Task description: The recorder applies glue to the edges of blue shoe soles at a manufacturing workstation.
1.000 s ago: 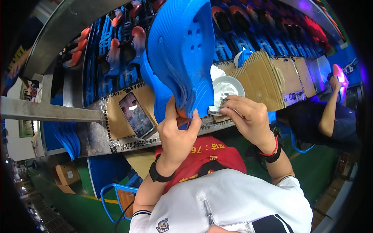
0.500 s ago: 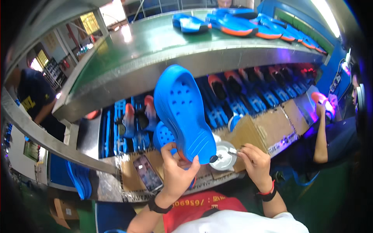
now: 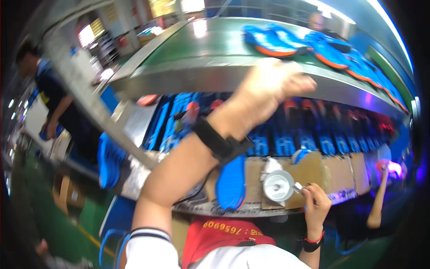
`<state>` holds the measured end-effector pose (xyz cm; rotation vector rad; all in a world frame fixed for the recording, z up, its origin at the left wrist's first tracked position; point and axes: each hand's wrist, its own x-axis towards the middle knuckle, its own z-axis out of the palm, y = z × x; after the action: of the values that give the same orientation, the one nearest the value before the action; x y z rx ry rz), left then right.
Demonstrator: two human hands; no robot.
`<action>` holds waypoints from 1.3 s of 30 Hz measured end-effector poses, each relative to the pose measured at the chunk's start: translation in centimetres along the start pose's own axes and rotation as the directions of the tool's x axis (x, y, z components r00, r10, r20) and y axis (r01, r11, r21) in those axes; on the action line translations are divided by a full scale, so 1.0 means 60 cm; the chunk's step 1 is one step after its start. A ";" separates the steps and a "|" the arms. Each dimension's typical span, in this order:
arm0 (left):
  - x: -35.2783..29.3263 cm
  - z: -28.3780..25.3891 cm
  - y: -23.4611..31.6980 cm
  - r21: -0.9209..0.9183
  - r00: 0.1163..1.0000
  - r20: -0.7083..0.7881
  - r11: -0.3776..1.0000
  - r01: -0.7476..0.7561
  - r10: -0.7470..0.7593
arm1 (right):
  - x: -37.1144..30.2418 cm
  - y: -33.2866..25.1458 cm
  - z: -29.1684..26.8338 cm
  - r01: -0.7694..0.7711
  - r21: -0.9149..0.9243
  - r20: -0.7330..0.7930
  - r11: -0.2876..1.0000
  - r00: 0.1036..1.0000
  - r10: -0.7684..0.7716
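My left hand [image 3: 275, 83] is raised over the front edge of the green-topped conveyor, below the blue shoes [image 3: 271, 42] lying there. Motion smears its fingers, and no item shows in it. Under that forearm, a blue clog-like shoe piece [image 3: 231, 184] lies on the cardboard-covered bench, partly hidden by the wristband. My right hand [image 3: 318, 201] pinches a small silvery stick-like tool [image 3: 297, 188] beside a white cup [image 3: 278, 185] with whitish contents. The tool's tip is too small to make out.
Below the conveyor [image 3: 197, 74] runs a row of blue racks [image 3: 286, 144] with dark and orange shoe parts. A cardboard flap [image 3: 309, 175] stands beside the cup. A slanted metal post [image 3: 89, 89] is at left. Co-workers are at left [image 3: 58, 98] and right [image 3: 358, 219].
My left hand has left the blue shoe it held and swung up to the conveyor edge. The right hand stays by the cup with the tool. The view has shifted.
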<state>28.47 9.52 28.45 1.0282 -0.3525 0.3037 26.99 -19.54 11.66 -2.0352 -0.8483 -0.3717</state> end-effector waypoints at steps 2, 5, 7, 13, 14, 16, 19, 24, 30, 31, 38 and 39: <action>-0.081 0.026 -0.022 0.097 0.973 -0.229 0.993 0.060 -0.036 | -0.004 0.015 0.011 -0.029 -0.012 0.008 1.000 1.000 0.029; -0.230 -0.020 -0.036 0.393 0.894 -0.410 0.919 -0.006 0.182 | -0.007 0.015 0.027 0.023 0.017 -0.015 1.000 1.000 -0.023; -0.340 -0.100 -0.061 0.625 0.675 -0.587 0.780 0.028 0.446 | -0.005 0.016 0.034 -0.070 0.071 0.087 0.995 0.994 0.064; -0.752 -0.430 -0.072 0.722 -0.412 -0.375 0.540 0.432 0.830 | -0.013 0.028 0.065 -0.018 0.109 0.120 0.994 0.993 0.004; -0.777 -0.452 -0.035 0.599 -0.553 -0.148 0.519 0.610 0.820 | -0.020 0.041 0.068 -0.062 0.120 0.107 0.991 0.993 0.050; -0.861 -0.489 0.055 0.310 -0.799 -0.221 0.817 0.486 0.559 | -0.027 0.058 0.071 -0.098 0.127 0.111 0.987 0.990 0.084; -0.937 -0.515 0.126 0.425 -0.555 -0.796 0.877 -0.226 0.243 | -0.023 0.050 0.069 -0.094 0.093 0.169 0.991 0.983 0.077; -0.898 -0.461 0.187 0.091 -0.319 -0.942 0.994 0.063 0.107 | -0.027 0.034 0.068 -0.081 0.083 0.140 0.993 0.988 0.069; -0.870 -0.478 0.167 -0.014 0.005 -1.000 0.994 0.111 -0.015 | -0.017 -0.009 0.067 -0.063 0.033 0.159 0.997 0.986 0.057; -0.878 -0.479 0.157 0.002 0.057 -0.998 1.000 0.013 0.002 | -0.016 -0.010 0.068 -0.059 0.059 0.153 0.997 0.987 0.049; -0.888 -0.258 0.014 0.061 0.115 -0.992 0.998 0.027 0.057 | -0.019 -0.003 0.062 -0.078 0.012 0.155 0.997 0.985 0.075; -0.899 -0.221 -0.004 0.058 0.087 -0.995 0.997 0.047 0.054 | -0.018 -0.002 0.060 -0.088 -0.004 0.184 0.996 0.979 0.087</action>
<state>-18.23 16.61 -0.73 0.6476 1.0003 0.9813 25.96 -16.99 9.08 -2.1188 -0.8656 -0.1343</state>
